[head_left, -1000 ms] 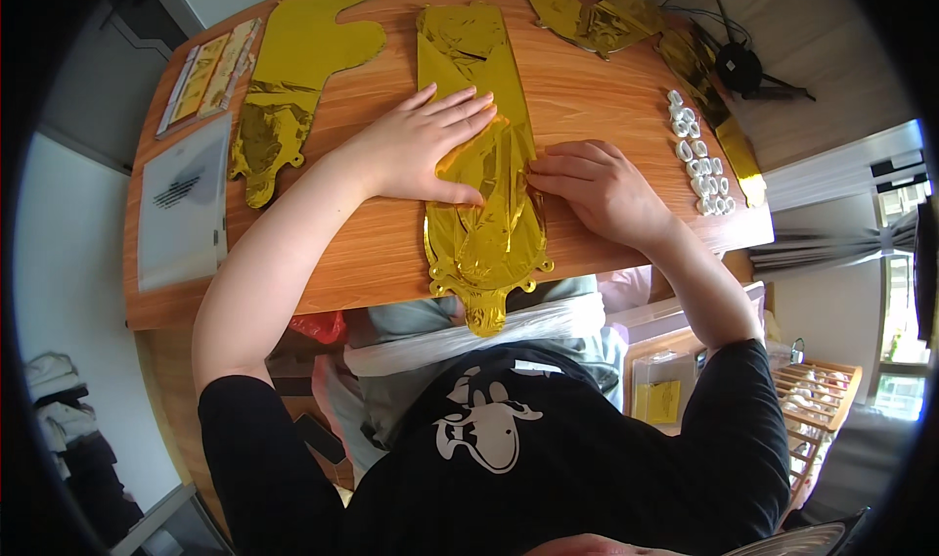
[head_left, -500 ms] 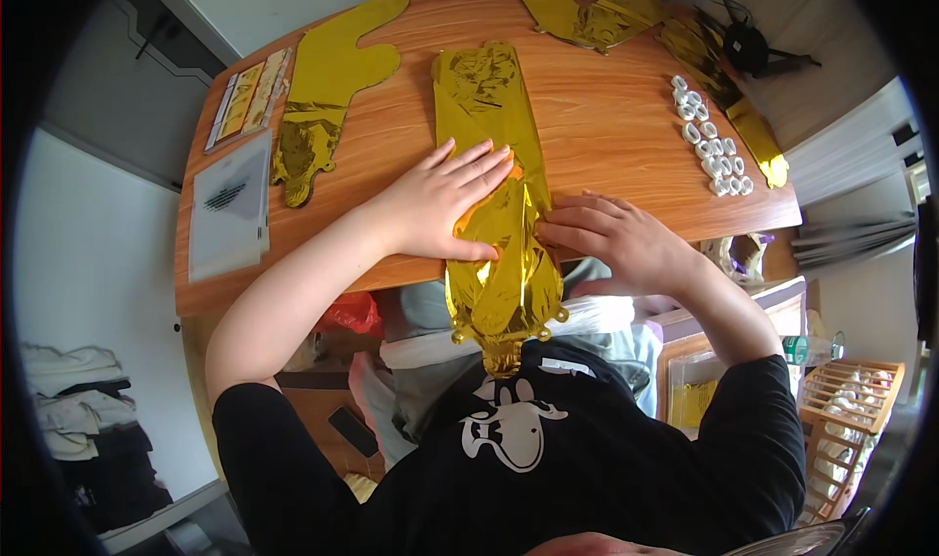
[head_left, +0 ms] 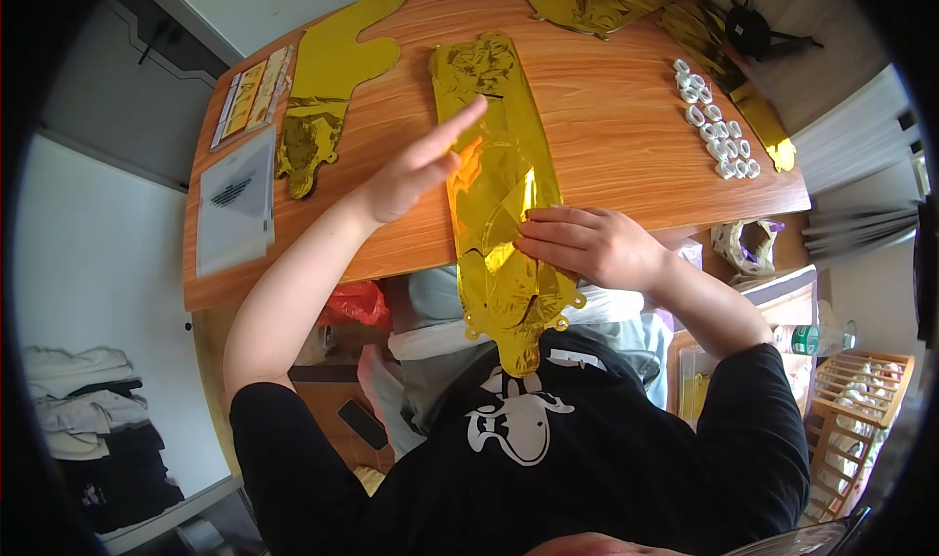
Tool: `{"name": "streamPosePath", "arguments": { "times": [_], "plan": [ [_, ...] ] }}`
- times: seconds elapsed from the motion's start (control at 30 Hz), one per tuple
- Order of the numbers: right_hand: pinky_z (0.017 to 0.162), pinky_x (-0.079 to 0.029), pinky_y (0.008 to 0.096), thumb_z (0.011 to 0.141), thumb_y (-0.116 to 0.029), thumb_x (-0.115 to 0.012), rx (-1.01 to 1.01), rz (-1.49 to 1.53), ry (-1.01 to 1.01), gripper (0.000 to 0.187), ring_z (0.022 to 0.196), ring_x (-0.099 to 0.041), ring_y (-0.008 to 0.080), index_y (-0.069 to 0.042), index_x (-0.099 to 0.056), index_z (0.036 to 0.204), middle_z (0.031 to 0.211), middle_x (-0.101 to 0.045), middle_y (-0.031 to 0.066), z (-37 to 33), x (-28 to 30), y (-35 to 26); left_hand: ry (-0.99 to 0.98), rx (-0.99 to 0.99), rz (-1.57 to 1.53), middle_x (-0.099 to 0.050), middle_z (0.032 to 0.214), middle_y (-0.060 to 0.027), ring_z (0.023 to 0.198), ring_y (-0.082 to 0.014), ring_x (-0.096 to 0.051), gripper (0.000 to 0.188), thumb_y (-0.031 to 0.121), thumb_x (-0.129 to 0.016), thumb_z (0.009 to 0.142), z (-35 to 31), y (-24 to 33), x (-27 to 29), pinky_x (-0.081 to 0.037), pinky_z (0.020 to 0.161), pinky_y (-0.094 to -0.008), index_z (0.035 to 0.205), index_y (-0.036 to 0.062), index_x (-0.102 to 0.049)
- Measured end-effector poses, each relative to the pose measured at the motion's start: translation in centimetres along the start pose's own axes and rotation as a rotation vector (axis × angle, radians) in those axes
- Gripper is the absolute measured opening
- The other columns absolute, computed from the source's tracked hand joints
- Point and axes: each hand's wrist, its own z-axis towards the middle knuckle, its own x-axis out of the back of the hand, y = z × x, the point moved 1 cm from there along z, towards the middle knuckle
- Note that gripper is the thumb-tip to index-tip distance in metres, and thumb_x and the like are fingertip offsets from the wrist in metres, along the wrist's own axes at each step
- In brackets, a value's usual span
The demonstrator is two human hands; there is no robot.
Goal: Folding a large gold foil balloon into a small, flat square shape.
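A long, flat gold foil balloon (head_left: 509, 150) lies on the wooden table in front of me. Its narrow near end, with small tabs, hangs over the edge toward my shirt. My left hand (head_left: 403, 179) is raised over the foil's left side, fingers stretched out and holding nothing. On the right side, my right hand (head_left: 602, 248) has its fingers together at a creased fold, gripping the foil; its thumb is hidden underneath. Another gold foil balloon (head_left: 342, 52) lies flat at the far left.
More gold foil (head_left: 587, 8) lies at the back right, near a black device (head_left: 748, 33). Several white rolls (head_left: 719, 131) are grouped on the right. A clear plastic sleeve (head_left: 235, 204) and a printed card pack (head_left: 251, 96) lie on the left. A wooden rack (head_left: 861, 400) stands below right.
My left hand has lifted off the foil and moved left. My right hand has come inward onto the foil. The near part of the foil has opened out flatter and wider.
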Motion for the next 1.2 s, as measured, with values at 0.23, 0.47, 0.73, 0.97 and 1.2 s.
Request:
{"name": "streamPosePath", "arguments": {
  "times": [0.23, 0.47, 0.73, 0.97, 1.2],
  "plan": [
    [0.089, -0.062, 0.0372, 0.084, -0.016, -0.072, -0.032, 0.063, 0.044, 0.045, 0.124, -0.067, 0.0268, -0.008, -0.072, 0.128, 0.130, -0.071, 0.0092, -0.4, 0.6, -0.3, -0.437, -0.085, 0.924, -0.022, 0.173, -0.0115, 0.160, -0.0306, -0.020, 0.123, 0.070, -0.081, 0.071, -3.6, 4.4, -3.7, -0.022, 0.129, -0.0534, 0.165, 0.0098, -0.029],
    [0.089, -0.062, 0.0376, 0.079, -0.015, -0.076, -0.043, 0.118, 0.031, 0.045, 0.119, -0.069, 0.0257, -0.008, -0.074, 0.123, 0.127, -0.072, 0.0076, -0.1, 0.9, -0.8, -0.313, -0.140, 1.057, -0.035, 0.169, -0.0096, 0.157, -0.0250, -0.032, 0.067, 0.012, -0.057, 0.095, -4.9, 2.2, -6.1, -0.030, 0.127, -0.0476, 0.159, 0.0074, -0.041],
    [0.097, -0.058, 0.0428, 0.074, -0.006, -0.081, -0.253, 0.031, 0.189, 0.044, 0.120, -0.067, 0.0306, -0.005, -0.075, 0.118, 0.123, -0.071, 0.0092, -1.9, 0.7, -0.3, -0.290, -0.122, 1.040, -0.042, 0.166, -0.0079, 0.155, -0.0234, -0.037, 0.060, 0.009, -0.049, 0.098, -4.6, 2.6, -6.1, -0.033, 0.125, -0.0474, 0.158, 0.0085, -0.045],
    [0.098, -0.057, 0.0441, 0.077, -0.008, -0.081, -0.234, 0.051, 0.172, 0.034, 0.119, -0.068, 0.0302, -0.007, -0.078, 0.110, 0.119, -0.073, 0.0077, -2.2, 1.0, 0.2, -0.275, -0.131, 1.032, -0.043, 0.165, -0.0076, 0.154, -0.0240, -0.038, 0.060, 0.006, -0.049, 0.098, -4.0, 2.6, -6.2, -0.034, 0.125, -0.0470, 0.158, 0.0091, -0.045],
    [0.087, -0.055, 0.0376, 0.082, -0.011, -0.079, 0.299, 0.052, 0.151, 0.023, 0.097, -0.067, 0.0225, -0.010, -0.068, 0.102, 0.100, -0.067, 0.0058, 0.1, 16.5, -8.6, -0.229, -0.163, 1.056, -0.041, 0.166, -0.0056, 0.154, -0.0227, -0.037, 0.062, 0.007, -0.052, 0.097, -5.9, 2.5, -6.5, -0.034, 0.127, -0.0453, 0.158, 0.0107, -0.044]
  ]
}}
